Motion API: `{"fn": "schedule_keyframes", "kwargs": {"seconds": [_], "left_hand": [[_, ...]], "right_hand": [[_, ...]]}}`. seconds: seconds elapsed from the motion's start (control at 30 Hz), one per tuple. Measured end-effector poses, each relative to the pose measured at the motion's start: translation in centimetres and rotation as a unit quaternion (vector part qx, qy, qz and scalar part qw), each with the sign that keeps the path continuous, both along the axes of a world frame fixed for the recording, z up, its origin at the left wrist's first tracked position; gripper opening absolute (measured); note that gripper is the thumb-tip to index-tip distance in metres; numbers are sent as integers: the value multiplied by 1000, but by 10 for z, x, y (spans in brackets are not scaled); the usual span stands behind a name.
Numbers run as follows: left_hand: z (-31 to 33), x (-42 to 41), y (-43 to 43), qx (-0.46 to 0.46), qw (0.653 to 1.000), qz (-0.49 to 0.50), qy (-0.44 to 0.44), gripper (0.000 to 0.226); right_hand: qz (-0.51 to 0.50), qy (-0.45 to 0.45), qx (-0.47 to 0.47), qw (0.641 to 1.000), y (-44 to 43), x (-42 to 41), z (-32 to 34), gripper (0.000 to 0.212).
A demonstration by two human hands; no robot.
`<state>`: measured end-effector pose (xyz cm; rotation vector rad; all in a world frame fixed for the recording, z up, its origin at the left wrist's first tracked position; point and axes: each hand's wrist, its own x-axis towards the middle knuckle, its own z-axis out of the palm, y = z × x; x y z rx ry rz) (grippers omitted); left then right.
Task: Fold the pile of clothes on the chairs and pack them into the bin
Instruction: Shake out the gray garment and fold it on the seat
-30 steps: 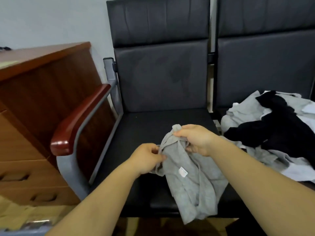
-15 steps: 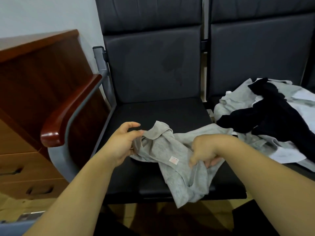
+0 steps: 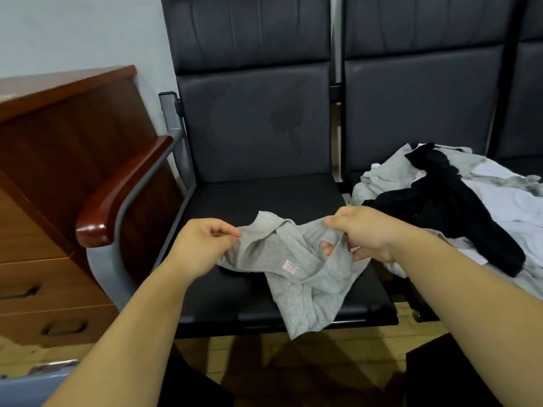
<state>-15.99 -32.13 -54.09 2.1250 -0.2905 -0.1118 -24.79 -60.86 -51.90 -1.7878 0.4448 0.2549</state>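
A crumpled grey garment (image 3: 305,277) with a small white label hangs between my hands over the front of the left black chair seat (image 3: 264,198). My left hand (image 3: 202,245) pinches its left edge between thumb and fingers. My right hand (image 3: 361,233) grips the garment's right side, fingers curled into the cloth. The lower part of the garment droops past the seat's front edge. On the right chair lies a pile of clothes (image 3: 440,207), grey, white and black mixed. A corner of a blue-grey bin (image 3: 32,383) shows at bottom left.
A wooden cabinet (image 3: 58,201) with drawers stands to the left, close to the chair's red-brown armrest (image 3: 123,189). The chair backs (image 3: 255,113) rise against a white wall. Wooden floor shows below the seats.
My hands have drawn apart, spreading the grey garment wider. My left hand now pinches the edge it was only touching; my right hand rose and took a new hold.
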Motion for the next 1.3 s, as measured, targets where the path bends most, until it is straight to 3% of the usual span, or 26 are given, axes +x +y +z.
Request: {"fn": "schedule_keyframes", "kwargs": {"seconds": [0.07, 0.13, 0.27, 0.3, 0.37, 0.47, 0.57, 0.63, 0.73, 0.77, 0.83, 0.93, 1.03, 1.13, 1.2, 1.3], "left_hand": [[2, -3, 2, 23, 1000, -13, -3, 19], [4, -8, 5, 62, 996, -55, 13, 17], [8, -17, 0, 309, 935, -168, -40, 35], [9, -17, -4, 354, 918, -175, -50, 34], [11, -16, -8, 402, 899, -157, -77, 25], [4, -15, -2, 299, 941, -99, -124, 20], [1, -17, 9, 173, 976, -64, -113, 19], [2, -16, 14, 118, 987, -41, -105, 16], [7, -17, 18, 14, 997, -4, -78, 14], [9, -18, 18, -10, 998, 5, -68, 13], [17, -20, 16, -31, 997, 20, -70, 12], [36, -17, 10, -49, 995, 42, -79, 12], [68, -9, 4, -70, 993, 60, -71, 10], [114, -2, -4, -133, 987, 75, -50, 14], [147, 1, -8, -166, 982, 84, -38, 14], [192, 0, -8, -146, 985, 74, -63, 17]], "right_hand": [[-4, -1, 65, 998, 5, -3, -5, 18], [6, -15, 56, 998, 11, -5, -12, 17], [28, -45, 58, 997, 15, -6, -16, 11], [64, -32, 43, 996, 14, -10, -13, 17], [165, 7, -54, 985, 12, -16, -9, 48], [276, 59, -300, 911, 13, -24, -8, 90], [282, 74, -425, 857, 18, -25, -12, 104], [247, 70, -470, 844, 20, -20, -14, 99], [194, 40, -573, 795, 16, -15, -7, 49], [166, 5, -580, 798, 12, -13, -5, 34], [105, -65, -534, 836, 5, -10, 2, 16], [37, -131, -396, 908, 5, -8, 24, 9], [23, -156, -293, 943, 13, -7, 54, 9], [18, -182, -241, 953, 17, -7, 94, 9], [21, -198, -257, 946, 16, -7, 126, 12], [23, -195, -296, 935, 7, -5, 175, 11]]}}
